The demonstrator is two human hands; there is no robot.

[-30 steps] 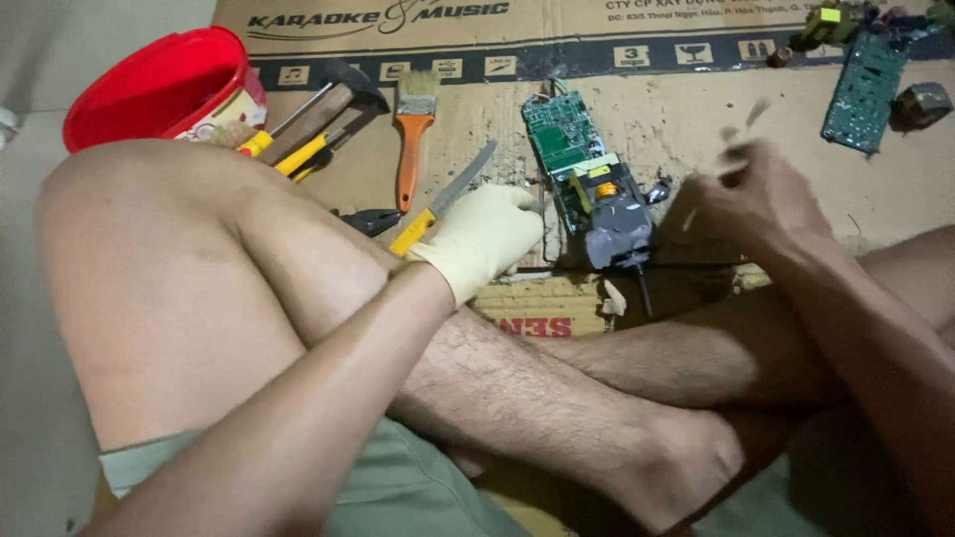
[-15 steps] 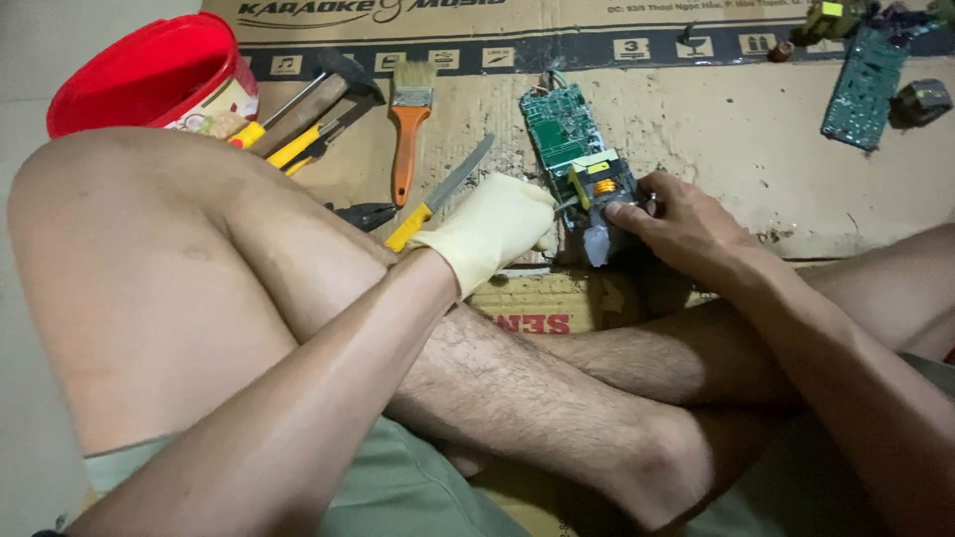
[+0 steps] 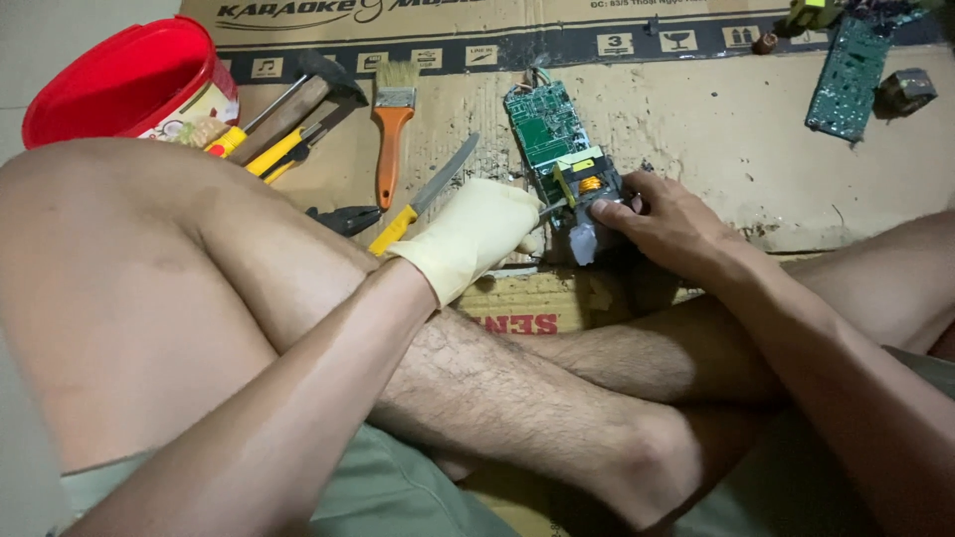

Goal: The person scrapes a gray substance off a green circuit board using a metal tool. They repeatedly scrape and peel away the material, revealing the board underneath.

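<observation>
- The green circuit board (image 3: 557, 149) lies on flattened cardboard (image 3: 716, 109), at twelve o'clock from the crossed legs.
- Right hand (image 3: 667, 221), bare, fingers clamped on the board's near end.
- Left hand (image 3: 476, 234), gloved, fingers closed around a thin tool whose tip touches the board.
- At ten o'clock: paintbrush (image 3: 390, 134), hammer (image 3: 298, 94), red tub (image 3: 124, 80).

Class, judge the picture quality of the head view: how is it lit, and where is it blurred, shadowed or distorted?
Head view: soft, even light, no glare; the green circuit board and gloved left hand are sharp; the near knee looms large and slightly soft; shadow lies under the crossed legs; the second board sits dimmer at the corner.
</observation>
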